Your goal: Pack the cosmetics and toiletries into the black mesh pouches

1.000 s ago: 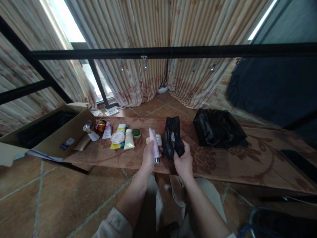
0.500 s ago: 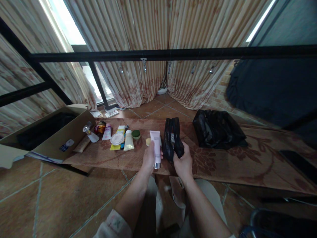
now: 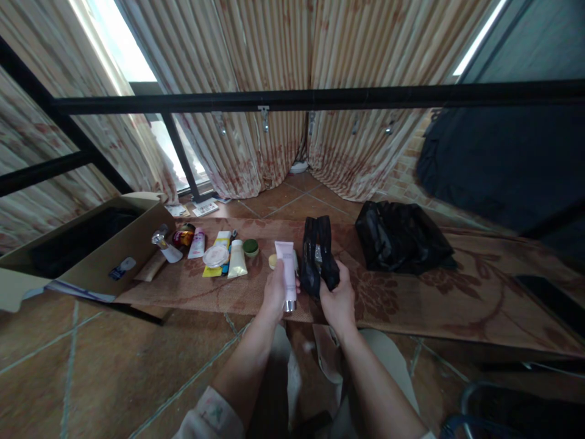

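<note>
My left hand [image 3: 274,291] is closed around a pale pink cosmetic tube [image 3: 286,271] with a silver cap pointing toward me. Just right of it, my right hand [image 3: 338,299] grips the near end of a small black mesh pouch [image 3: 315,250]. The pouch gapes open along its top, and something silvery and glittering shows inside. Partly hidden behind the tube lies a small cream-coloured round item [image 3: 273,261]. Left of my hands are a green-lidded jar [image 3: 251,247], a cream tube with a white cap [image 3: 237,260] and a round clear-lidded container [image 3: 216,256] on a yellow packet.
Farther left lie a pink-and-white tube [image 3: 197,244], an amber jar [image 3: 183,235] and a white bottle with a silver top [image 3: 167,247]. An open cardboard box [image 3: 137,253] stands at the left end. A larger black bag [image 3: 402,238] and a dark flat object [image 3: 555,302] lie right.
</note>
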The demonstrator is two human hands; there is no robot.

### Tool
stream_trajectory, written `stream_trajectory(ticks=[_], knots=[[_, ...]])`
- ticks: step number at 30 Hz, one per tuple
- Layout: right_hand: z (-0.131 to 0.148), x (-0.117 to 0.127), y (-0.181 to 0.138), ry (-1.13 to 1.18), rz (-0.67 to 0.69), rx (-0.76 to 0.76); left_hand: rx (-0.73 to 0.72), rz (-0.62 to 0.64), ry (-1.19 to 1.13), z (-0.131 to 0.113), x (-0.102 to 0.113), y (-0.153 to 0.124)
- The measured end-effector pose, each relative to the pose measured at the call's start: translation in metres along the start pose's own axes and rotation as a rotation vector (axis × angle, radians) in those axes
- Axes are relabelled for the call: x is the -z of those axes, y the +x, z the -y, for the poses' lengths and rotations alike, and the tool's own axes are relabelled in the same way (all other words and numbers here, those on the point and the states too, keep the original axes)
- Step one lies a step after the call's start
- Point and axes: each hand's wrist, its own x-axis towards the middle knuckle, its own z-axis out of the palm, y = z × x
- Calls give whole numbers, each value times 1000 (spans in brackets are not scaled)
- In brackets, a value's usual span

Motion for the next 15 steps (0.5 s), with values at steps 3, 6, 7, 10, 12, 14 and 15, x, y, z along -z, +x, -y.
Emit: stream_trajectory(ticks=[3,6,7,10,12,14,15], knots=[[-2,-1,0,6,-8,4,18,-1,-67,2,2,4],[-3,-2,1,11,-12,5,22,-10,-105,2,2,6],[-3,-2,1,12,-12,5,21,-9,-113,2,2,7],[-1,-1,0,22,-4,5,15,2,-128,2,2,6],[0,0,0,24,2,-1,12,9,-127,1,2,5],[2,0,-1,15,2,-6,14,10,-119,1,1,4],[2,0,-1,12,-1,-6,16,9,-116,0,1,4]])
